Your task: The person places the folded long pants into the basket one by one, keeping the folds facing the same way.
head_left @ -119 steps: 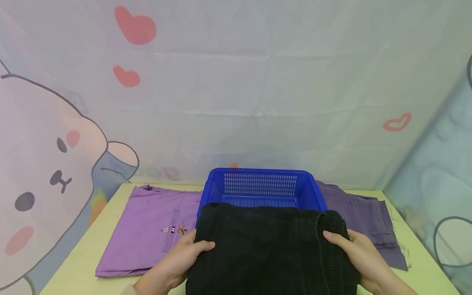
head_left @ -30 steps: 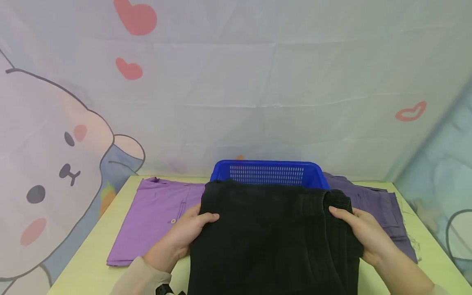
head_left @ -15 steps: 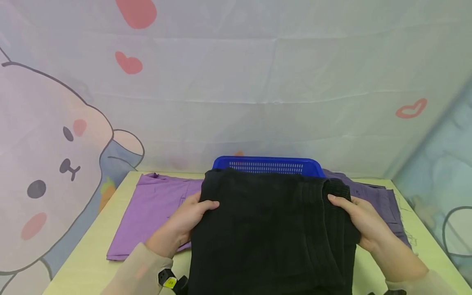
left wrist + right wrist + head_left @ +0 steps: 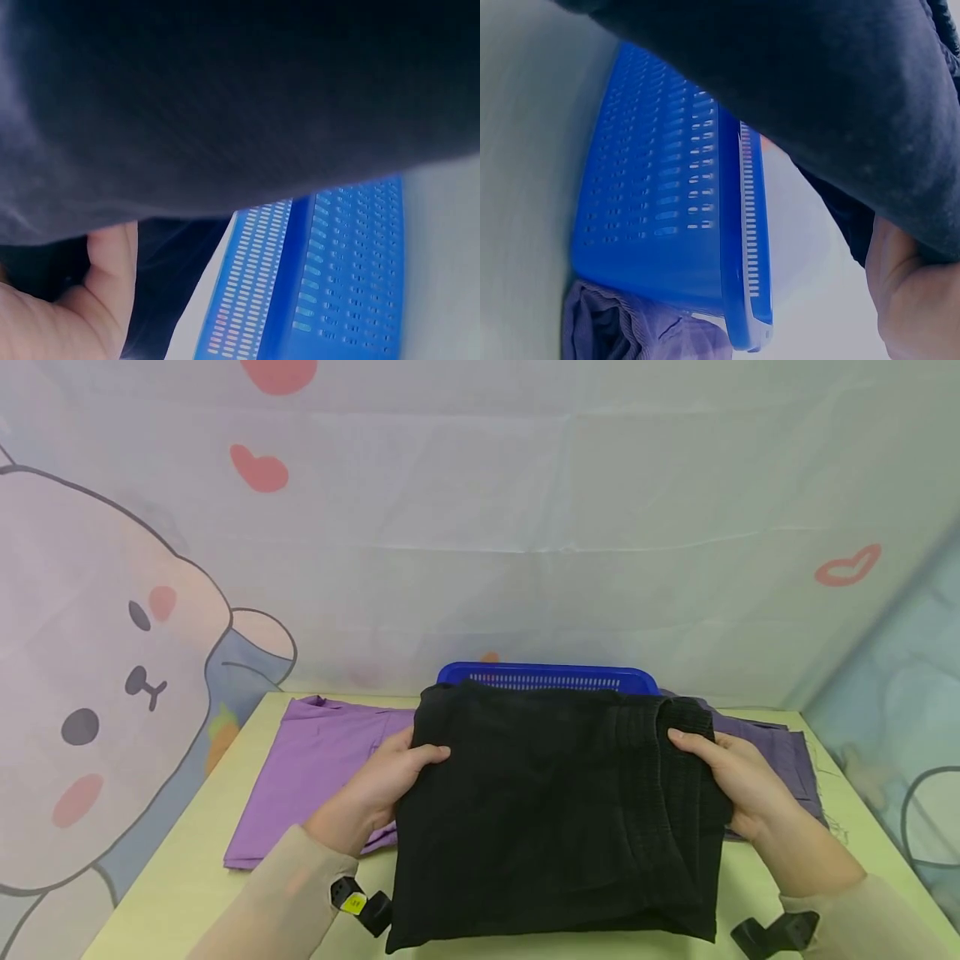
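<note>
Both hands hold up a folded pair of black trousers [image 4: 540,810] with a ribbed elastic waistband at its right side. My left hand [image 4: 386,777] grips the left edge, thumb on the near face. On the right edge, by the waistband, my right hand [image 4: 742,777] has its thumb in front and its fingers behind. Behind the trousers stands a blue plastic basket [image 4: 547,677], mostly hidden in the head view; both wrist views show its perforated wall [image 4: 341,277]. The dark cloth [image 4: 840,97] hangs above the basket's level in the right wrist view.
A folded light purple garment [image 4: 315,760] lies on the pale yellow table [image 4: 187,860] to the left of the basket. To the right lies a folded dark purple garment [image 4: 787,760] with frayed threads. A printed cloth backdrop [image 4: 540,510] rises behind the table.
The trousers and both hands have risen in the head view, now covering more of the basket. The bottom edge of the trousers has come into sight. Both hands keep their hold; the view has tilted.
</note>
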{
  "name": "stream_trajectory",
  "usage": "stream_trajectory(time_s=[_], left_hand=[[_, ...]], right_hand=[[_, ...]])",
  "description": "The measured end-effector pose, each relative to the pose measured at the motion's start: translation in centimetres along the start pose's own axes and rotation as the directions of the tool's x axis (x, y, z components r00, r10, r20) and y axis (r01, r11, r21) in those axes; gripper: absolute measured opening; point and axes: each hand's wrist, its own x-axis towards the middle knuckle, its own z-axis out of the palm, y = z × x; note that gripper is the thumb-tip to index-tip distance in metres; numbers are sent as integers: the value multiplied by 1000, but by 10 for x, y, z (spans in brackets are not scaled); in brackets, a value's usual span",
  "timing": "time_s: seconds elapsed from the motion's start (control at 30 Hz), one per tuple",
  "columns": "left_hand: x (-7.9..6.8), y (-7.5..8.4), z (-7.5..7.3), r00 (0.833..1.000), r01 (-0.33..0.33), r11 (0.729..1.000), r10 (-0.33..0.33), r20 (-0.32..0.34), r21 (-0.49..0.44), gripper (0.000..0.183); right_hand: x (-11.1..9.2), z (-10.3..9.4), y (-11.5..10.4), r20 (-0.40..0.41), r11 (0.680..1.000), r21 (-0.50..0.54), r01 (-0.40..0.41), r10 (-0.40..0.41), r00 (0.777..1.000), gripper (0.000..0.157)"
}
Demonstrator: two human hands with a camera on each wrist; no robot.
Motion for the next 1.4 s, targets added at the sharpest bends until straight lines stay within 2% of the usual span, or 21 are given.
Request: stream_trajectory(time_s=[0.53,0.83,1.4], left_hand=[[11,4,-2,1000,-5,1000,4,28,21,45],[16,0,-6,996,-30,998,25,86,55,45],[28,-7,-11,998,-15,996,10,55,92,45]], right_hand=[[8,-4,-6,-19,999,34,1,0,1000,22],[11,-7,-4,-2,1000,28,2,-2,1000,21],[20,-12,1,-18,999,-25,-25,24,1000,24]])
